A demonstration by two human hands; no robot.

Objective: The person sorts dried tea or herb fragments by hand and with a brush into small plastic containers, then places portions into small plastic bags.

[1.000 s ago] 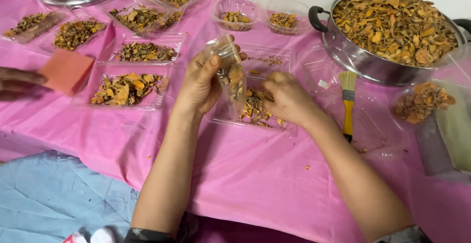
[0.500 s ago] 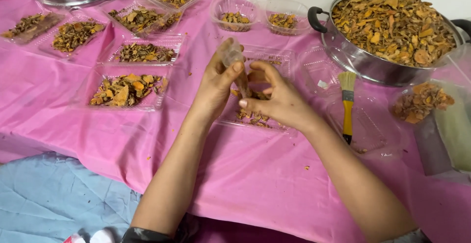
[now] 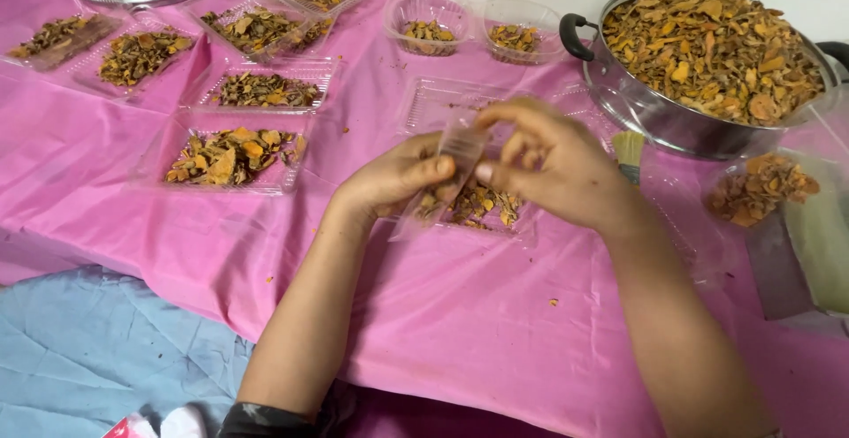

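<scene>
Half a second ago the left hand (image 3: 393, 182) held a small clear pouch (image 3: 455, 159) up high, above the open clear tray (image 3: 473, 204) of dried orange-brown pieces. Now both hands have dropped and closed in over that tray, and the pouch sits between them: the left grip pinches its lower edge between thumb and fingers, the right hand (image 3: 553, 164) pinches its top edge. That looks like filling or shutting the pouch rather than scooping.

Left of that tray lie six filled trays, the nearest (image 3: 232, 157) well apart from the hands. Beyond the tray stand two small round cups (image 3: 429, 27). To its right are one big pot (image 3: 707, 58) heaped with pieces, one brush (image 3: 629, 151) partly hidden by the right hand, and one bag (image 3: 761, 186) of pieces. All rest on the pink-covered table (image 3: 460, 314).
</scene>
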